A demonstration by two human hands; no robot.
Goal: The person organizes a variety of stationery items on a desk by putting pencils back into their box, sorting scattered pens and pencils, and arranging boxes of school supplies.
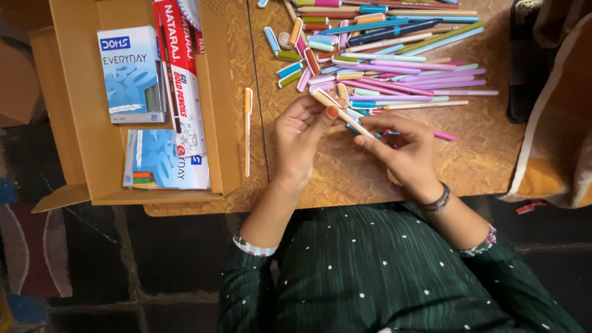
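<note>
Both hands, left hand (pixel 300 132) and right hand (pixel 404 148), pinch one slim cream plastic pen (pixel 343 113) above the patterned wooden bench (pixel 487 154).

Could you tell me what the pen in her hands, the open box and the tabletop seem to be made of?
Pen: probably smooth plastic, cream-coloured with slight sheen.
Box: plain brown cardboard, matte, with folded flaps.
Tabletop: looks like glossy patterned laminate or vinyl in mottled ochre; base material cannot be told.
</note>
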